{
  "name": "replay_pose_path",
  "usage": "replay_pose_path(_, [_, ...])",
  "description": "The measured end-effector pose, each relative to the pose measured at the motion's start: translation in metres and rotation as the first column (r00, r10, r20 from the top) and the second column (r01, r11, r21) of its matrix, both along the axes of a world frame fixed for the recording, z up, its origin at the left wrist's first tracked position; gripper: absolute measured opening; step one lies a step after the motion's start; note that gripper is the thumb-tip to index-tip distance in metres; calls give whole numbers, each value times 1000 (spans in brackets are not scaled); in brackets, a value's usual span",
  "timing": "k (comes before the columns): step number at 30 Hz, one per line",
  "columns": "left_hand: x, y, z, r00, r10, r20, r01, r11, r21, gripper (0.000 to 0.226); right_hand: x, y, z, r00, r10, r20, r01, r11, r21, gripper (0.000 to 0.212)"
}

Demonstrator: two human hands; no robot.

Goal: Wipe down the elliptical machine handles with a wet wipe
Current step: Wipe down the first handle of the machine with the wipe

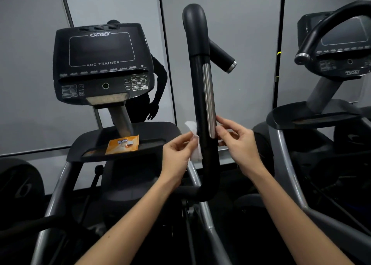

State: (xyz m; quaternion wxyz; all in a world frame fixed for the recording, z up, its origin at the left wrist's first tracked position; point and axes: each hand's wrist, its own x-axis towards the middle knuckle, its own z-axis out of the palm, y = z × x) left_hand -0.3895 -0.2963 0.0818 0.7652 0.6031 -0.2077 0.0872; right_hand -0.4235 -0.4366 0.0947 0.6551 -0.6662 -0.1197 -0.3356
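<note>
My left hand (176,152) pinches the one white wet wipe (195,144) between thumb and fingertips, holding it against the left side of the upright black handle (197,84), low on its shaft. My right hand (239,142) is on the handle's other side, its fingers loosely bent, with their tips at the lower end of the single silver strip (208,100). I cannot tell whether it grips the wipe's far end behind the handle or only touches the bar. One short side grip (222,57) branches off the handle higher up. To the left, one orange wipe packet (123,144) lies on the machine's tray (156,132), below the Cybex console (102,64). I count two consoles: the second console (341,49) belongs to the neighbouring machine on the right, behind its own curved handle (321,29).
</note>
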Motion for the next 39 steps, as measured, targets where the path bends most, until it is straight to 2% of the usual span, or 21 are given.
replay_pose_path(4, [-8, -7, 29, 966, 83, 243, -94, 995, 36, 30, -2, 1, -6, 1000, 0, -1, 0, 1000, 8, 33])
replay_pose_path(6, [-7, -11, 44, 954, 103, 282, -119, 992, 40, 32, -3, 2, -6, 1000, 1, -1, -1, 1000, 2, 33])
replay_pose_path(8, [-4, -15, 51, 973, 78, 216, -76, 997, -14, 31, -3, 2, -6, 1000, 5, 0, -5, 1000, -1, 33])
replay_pose_path(10, [-1, -17, 47, 998, -22, 59, 28, 995, -94, 24, -2, 2, -6, 1000, 13, 5, -13, 1000, 16, 33])
replay_pose_path(12, [1, -16, 29, 989, -131, -75, 122, 985, -125, 24, -1, 2, -6, 1000, 14, 8, -14, 999, 29, 34])
replay_pose_path(14, [-2, -12, 5, 971, -188, -147, 171, 977, -124, 24, 0, 2, -7, 1000, 18, 8, -18, 999, 30, 34])
replay_pose_path(16, [-6, -9, -14, 964, -188, -186, 163, 976, -143, 24, 0, 2, -7, 1000, 19, 10, -19, 999, 38, 33])
replay_pose_path(18, [-9, -8, -22, 976, -104, -193, 78, 987, -139, 26, 0, 3, -8, 1000, 16, 11, -16, 999, 42, 34])
replay_pose_path(20, [-13, -7, -21, 995, 31, -91, -38, 996, -84, 22, 0, 3, -8, 1000, 17, 13, -17, 999, 42, 34])
replay_pose_path(22, [-16, -4, -17, 976, 123, 180, -128, 992, 15, 27, 0, 2, -8, 1000, 20, 10, -21, 999, 39, 34])
replay_pose_path(24, [-16, 0, -14, 886, 99, 452, -182, 973, 144, 36, 0, 2, -9, 1000, 21, 7, -21, 999, 38, 33])
replay_pose_path(26, [-11, 3, -13, 838, 57, 542, -203, 956, 214, 42, 1, 3, -9, 1000, 23, 7, -23, 998, 57, 32])
replay_pose_path(28, [-8, 2, -14, 868, 40, 495, -162, 965, 206, 43, 1, 4, -9, 1000, 22, 7, -22, 997, 70, 32])
replay_pose_path(31, [-16, -4, -14, 965, -23, 262, -5, 994, 109, 36, 1, 5, -9, 1000, 21, 5, -22, 996, 82, 33])
replay_pose_path(33, [-19, -8, -18, 980, -64, 188, 42, 992, 119, 26, -1, 4, -8, 1000, 20, -1, -20, 997, 76, 33])
replay_pose_path(37, [-18, -5, -38, 995, -91, 49, 82, 982, 169, 25, -3, 5, -6, 1000, 23, -2, -23, 998, 64, 34])
replay_pose_path(39, [-21, 0, -44, 996, -91, -20, 93, 985, 146, 22, -3, 4, -6, 1000, 27, -1, -26, 997, 68, 34])
